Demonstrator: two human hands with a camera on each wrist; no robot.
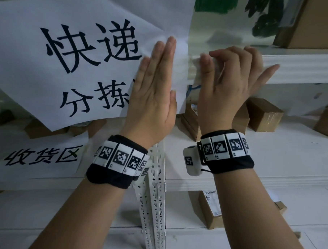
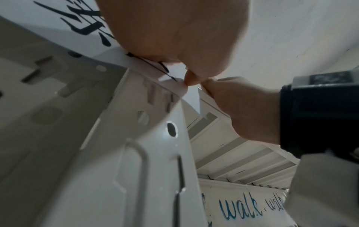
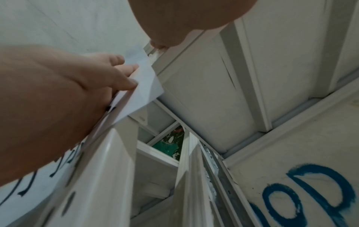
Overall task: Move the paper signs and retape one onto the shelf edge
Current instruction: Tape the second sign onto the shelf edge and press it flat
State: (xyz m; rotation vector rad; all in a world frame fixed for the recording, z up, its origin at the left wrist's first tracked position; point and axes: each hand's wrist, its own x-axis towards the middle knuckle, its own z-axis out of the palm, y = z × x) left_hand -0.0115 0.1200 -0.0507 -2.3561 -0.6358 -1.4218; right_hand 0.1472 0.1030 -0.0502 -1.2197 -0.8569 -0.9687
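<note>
Left hand point(image 1: 154, 91) flat, fingers straight, pressing large paper sign point(image 1: 62, 53) against shelf edge point(image 1: 298, 67), right hand point(image 1: 231, 83) grip curled, fingertips pinching at sign's right edge, smaller sign point(image 1: 38, 158) on lower shelf, cardboard boxes point(image 1: 262, 114) behind

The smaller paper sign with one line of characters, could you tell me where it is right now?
In the head view, the smaller paper sign lies lower left, below the large sign and left of the left hand.
</note>
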